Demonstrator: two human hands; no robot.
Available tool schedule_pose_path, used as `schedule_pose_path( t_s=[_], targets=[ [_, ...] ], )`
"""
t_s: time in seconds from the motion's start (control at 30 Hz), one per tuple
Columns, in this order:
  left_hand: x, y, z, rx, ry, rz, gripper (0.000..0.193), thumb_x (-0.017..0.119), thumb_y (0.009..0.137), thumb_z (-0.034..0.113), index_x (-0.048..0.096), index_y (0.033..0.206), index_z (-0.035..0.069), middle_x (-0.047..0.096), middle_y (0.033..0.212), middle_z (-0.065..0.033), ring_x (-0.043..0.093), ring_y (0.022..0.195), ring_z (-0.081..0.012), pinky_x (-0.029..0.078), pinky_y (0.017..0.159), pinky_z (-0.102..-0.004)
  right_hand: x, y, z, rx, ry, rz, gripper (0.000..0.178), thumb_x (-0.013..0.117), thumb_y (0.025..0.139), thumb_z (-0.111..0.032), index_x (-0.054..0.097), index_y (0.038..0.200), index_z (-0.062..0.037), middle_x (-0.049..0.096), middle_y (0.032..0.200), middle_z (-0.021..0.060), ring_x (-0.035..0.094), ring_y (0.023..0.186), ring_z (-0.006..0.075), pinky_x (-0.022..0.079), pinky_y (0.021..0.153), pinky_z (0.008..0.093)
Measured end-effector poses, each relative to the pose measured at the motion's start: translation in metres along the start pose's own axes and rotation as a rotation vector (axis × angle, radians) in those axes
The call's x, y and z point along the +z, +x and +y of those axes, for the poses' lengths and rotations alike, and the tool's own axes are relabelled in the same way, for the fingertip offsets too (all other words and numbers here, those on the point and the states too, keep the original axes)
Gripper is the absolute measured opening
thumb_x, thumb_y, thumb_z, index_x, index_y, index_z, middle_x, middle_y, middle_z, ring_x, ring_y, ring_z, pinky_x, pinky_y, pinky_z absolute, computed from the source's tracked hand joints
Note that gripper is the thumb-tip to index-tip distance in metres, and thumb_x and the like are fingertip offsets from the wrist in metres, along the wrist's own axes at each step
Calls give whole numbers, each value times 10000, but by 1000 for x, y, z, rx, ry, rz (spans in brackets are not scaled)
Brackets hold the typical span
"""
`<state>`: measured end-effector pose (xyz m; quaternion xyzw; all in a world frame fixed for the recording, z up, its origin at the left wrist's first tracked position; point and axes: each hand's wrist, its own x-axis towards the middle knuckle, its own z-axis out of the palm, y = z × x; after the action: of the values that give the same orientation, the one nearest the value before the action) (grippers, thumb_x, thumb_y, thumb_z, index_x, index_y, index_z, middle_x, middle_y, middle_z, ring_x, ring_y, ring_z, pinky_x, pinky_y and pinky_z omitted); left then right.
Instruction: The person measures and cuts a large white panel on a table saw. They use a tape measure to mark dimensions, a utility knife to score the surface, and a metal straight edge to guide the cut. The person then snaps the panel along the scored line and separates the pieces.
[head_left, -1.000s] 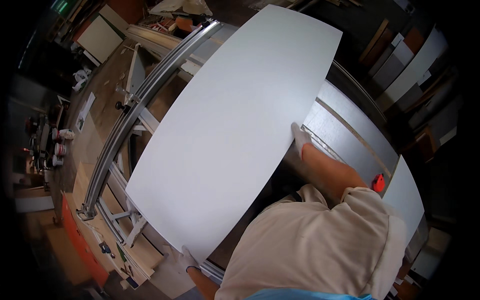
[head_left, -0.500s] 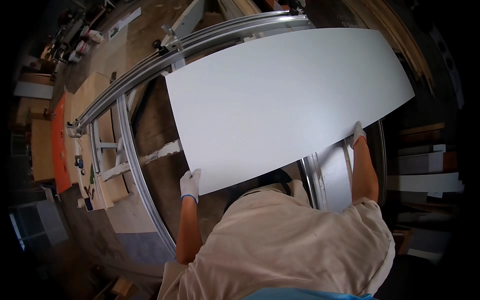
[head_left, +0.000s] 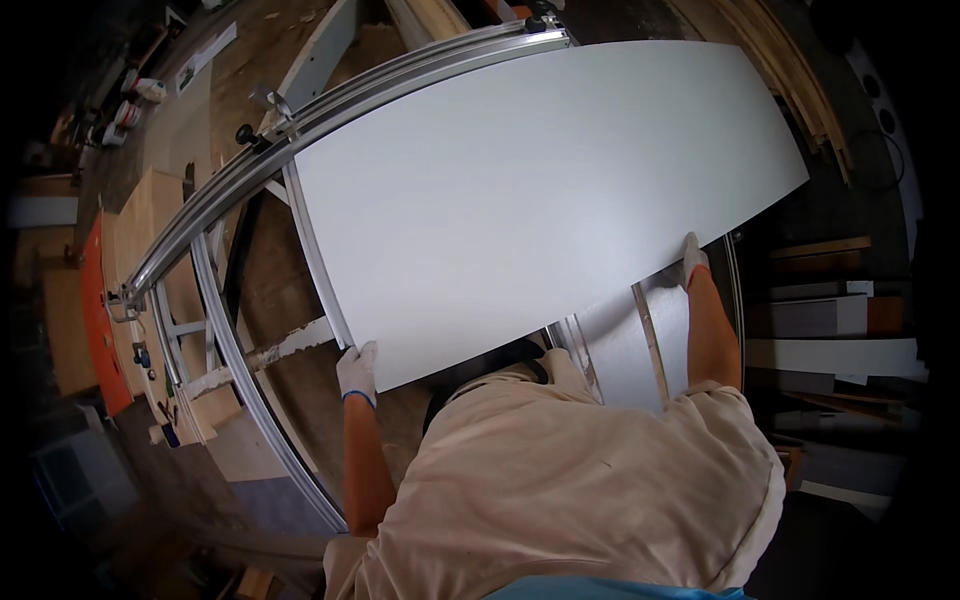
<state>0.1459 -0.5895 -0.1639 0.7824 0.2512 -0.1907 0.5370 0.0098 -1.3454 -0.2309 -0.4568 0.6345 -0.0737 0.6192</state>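
Observation:
A large flat white board (head_left: 540,200) spans the middle of the view, between my two gloved hands. My left hand (head_left: 357,371), in a white glove with a blue cuff, grips its near left corner, thumb on top and the other fingers hidden. On the near edge toward the right, my right hand (head_left: 695,258) holds the board, its glove edged in red; its fingers under the board are out of sight. The board's far edge lies along a silver metal rail (head_left: 350,95). A metal bar (head_left: 315,255) shows just beside the board's left edge.
The rail carries a clamp-like fitting with a black knob (head_left: 246,134). A curved-looking metal frame bar (head_left: 240,350) stands at left, near an orange panel (head_left: 98,310). Stacked boards (head_left: 830,350) lie at right, with long timber strips (head_left: 790,80) at the far right.
The board has shifted left and slightly away in the view, now closer against the rail. Both hands have moved left with it, still gripping. The whole view has shifted somewhat too.

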Motion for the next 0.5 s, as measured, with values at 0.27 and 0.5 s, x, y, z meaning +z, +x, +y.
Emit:
schedule_pose_path(
  t_s=[0.27,0.5],
  targets=[
    [-10,7,6,7,-22,27,311,739,1027,227,771,1087,-76,712,937,-23,612,841,-99,509,763,-294,-10,12,6,12,-214,-9,924,443,1064,-732,517,1505,76,611,1460,273,667,1275,432,612,950,623],
    [-4,12,1,-42,-116,68,337,747,1021,226,763,1119,-96,745,981,-57,660,866,-121,539,788,-298,-20,29,-2,-151,-861,88,895,430,994,-850,650,864,8,675,690,162,681,523,310,586,468,467]
  ],
)
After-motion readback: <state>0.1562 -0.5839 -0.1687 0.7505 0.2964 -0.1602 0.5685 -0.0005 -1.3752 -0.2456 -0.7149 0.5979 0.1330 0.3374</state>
